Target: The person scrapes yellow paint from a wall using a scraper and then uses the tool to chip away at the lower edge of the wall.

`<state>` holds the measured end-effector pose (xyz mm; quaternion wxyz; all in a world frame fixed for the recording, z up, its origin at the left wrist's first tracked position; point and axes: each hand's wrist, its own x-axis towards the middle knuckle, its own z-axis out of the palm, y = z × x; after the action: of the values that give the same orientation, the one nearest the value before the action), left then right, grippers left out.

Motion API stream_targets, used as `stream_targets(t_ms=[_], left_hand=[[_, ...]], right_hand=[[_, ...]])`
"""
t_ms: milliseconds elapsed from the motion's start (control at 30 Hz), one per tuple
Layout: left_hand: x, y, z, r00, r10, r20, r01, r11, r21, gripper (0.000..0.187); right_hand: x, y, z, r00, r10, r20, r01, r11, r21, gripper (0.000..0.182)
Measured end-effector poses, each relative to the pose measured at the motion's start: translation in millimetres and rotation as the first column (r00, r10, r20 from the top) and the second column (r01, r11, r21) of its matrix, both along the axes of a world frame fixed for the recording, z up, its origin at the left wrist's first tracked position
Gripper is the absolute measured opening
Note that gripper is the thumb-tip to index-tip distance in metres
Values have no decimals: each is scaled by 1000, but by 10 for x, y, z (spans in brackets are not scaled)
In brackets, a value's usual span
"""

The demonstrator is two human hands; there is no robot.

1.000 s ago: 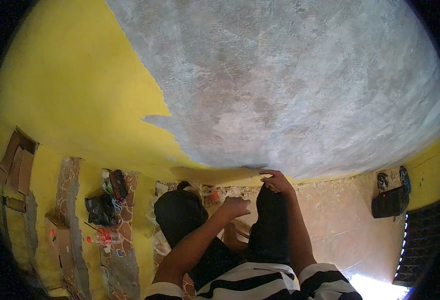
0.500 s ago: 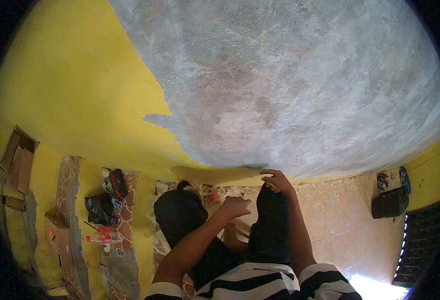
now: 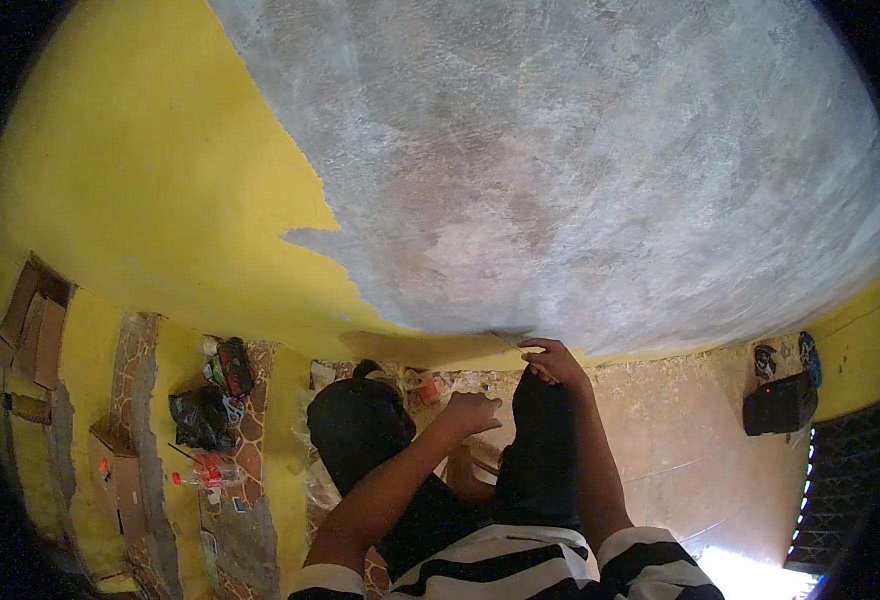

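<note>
In the head view, the right hand (image 3: 557, 362) pinches a thin blade (image 3: 505, 341) between nearly closed fingers at the wall's (image 3: 560, 200) lower edge, over the right knee (image 3: 543, 415), likely for a low, steady reach; the left hand (image 3: 473, 412) curls shut nearby, its contents, if any, unclear.
</note>
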<state>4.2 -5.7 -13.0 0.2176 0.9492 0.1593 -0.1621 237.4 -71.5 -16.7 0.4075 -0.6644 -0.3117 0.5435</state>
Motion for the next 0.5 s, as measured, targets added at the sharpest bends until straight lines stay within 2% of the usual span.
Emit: stream_targets(t_ms=[100,200,267,400,433,500], left_hand=[[-1,-6,14,1000,7,2,-7,1000,12,44],[71,-10,59,998,2,-67,-1,1000,6,44],[111,-37,57,999,-2,-39,2,1000,-7,45],[133,-60,-122,1000,-16,-14,16,1000,-19,46],[121,-54,-65,1000,-13,-14,13,1000,-17,46],[83,-15,37,996,-1,-85,0,1000,-19,47]], right_hand=[[-13,14,16,1000,14,23,-14,1000,-9,30],[-42,44,-55,998,44,-55,-42,999,25,33],[-178,92,5,999,50,20,-50,999,16,30],[-125,72,-175,999,32,30,-33,999,32,29],[-82,58,-243,964,96,248,-140,976,165,28],[-18,50,-241,876,126,465,-276,922,271,27]])
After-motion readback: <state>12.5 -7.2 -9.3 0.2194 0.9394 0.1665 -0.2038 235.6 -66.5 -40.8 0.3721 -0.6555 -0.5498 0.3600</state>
